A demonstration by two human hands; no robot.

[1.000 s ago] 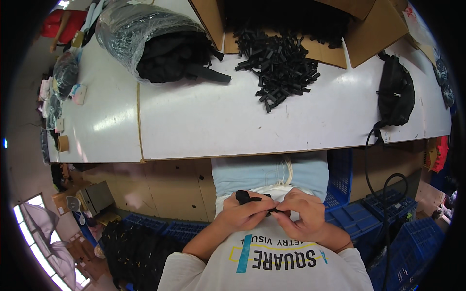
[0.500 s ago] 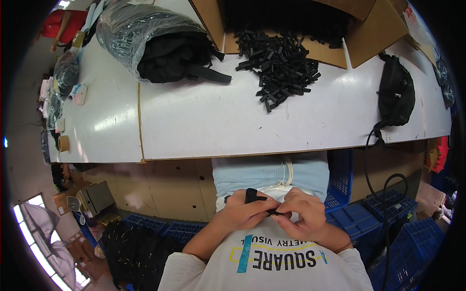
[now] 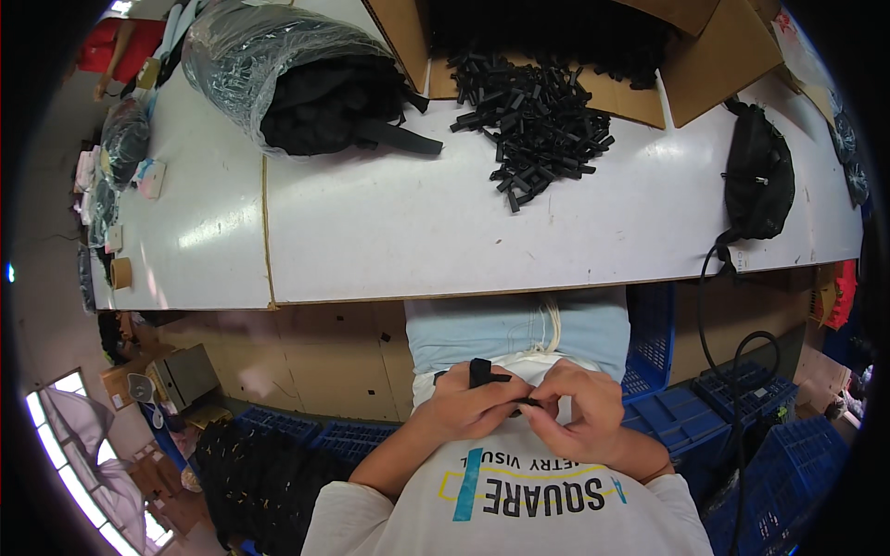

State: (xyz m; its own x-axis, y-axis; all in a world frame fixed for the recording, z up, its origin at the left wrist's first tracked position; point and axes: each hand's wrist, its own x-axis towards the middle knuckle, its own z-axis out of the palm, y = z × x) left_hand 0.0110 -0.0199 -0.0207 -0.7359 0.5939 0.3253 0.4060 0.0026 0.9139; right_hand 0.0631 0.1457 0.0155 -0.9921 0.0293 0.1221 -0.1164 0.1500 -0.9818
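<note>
Both hands are close together over my lap, in front of my white shirt. My left hand (image 3: 468, 405) is closed around a black fabric strap (image 3: 479, 372), whose flat end stands up above the fingers. Against its fingertips, my right hand (image 3: 582, 408) pinches a small black piece (image 3: 528, 404) with thumb and forefinger. Whether that piece belongs to the strap or is separate I cannot tell, since the fingers cover most of it. On the white table ahead lies a pile of small black pieces (image 3: 547, 139), spilling out of an open cardboard box (image 3: 728, 65).
A clear plastic bag (image 3: 232, 69) of black fabric strips (image 3: 320, 107) lies left of the pile. A black pouch (image 3: 758, 176) with a cable rests at the table's right. Blue plastic crates (image 3: 677, 422) stand below at my right, and black material (image 3: 250, 482) is heaped at my left.
My right thumb and fingers have shifted slightly at the small black piece, of which less dangles in sight. The left hand keeps its hold on the strap.
</note>
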